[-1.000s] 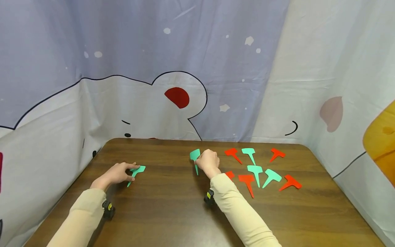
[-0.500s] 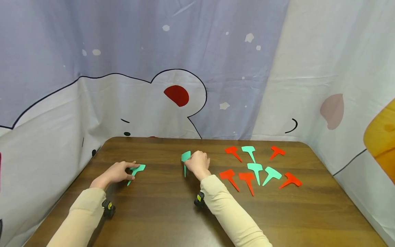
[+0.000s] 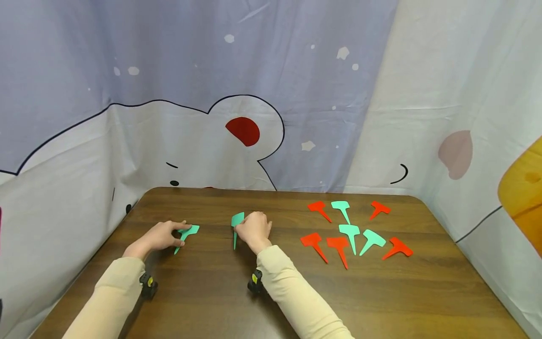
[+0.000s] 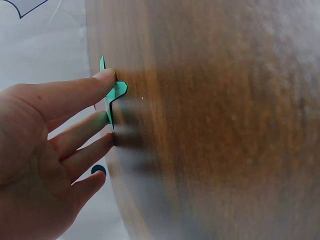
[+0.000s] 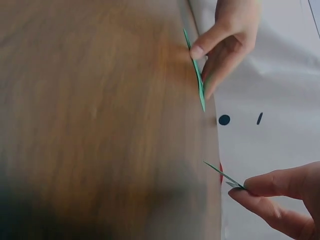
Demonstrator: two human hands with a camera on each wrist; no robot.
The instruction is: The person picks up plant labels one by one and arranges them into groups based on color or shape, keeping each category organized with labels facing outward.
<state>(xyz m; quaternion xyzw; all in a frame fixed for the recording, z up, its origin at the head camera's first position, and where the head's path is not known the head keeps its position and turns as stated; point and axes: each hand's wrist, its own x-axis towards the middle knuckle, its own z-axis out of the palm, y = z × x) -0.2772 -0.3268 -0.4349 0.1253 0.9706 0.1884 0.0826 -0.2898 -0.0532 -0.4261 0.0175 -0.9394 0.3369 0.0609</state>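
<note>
And here a mint-green plant label [image 3: 237, 219] is pinched by the right hand [image 3: 253, 229] over the wooden table [image 3: 220, 292]: light, thin, probably flexible plastic, best gripped at the neck. A flat, broad head and tapering spike are shown. A second green label [image 3: 193, 230] is touched by the left hand [image 3: 156, 237]; whether it is pinched cannot be told.

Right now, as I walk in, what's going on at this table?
A person's left hand touches a green T-shaped tag at the left of the brown table. The right hand pinches another green tag, nearer the middle. Five red tags and three more green tags lie spread on the table's right side.
</note>
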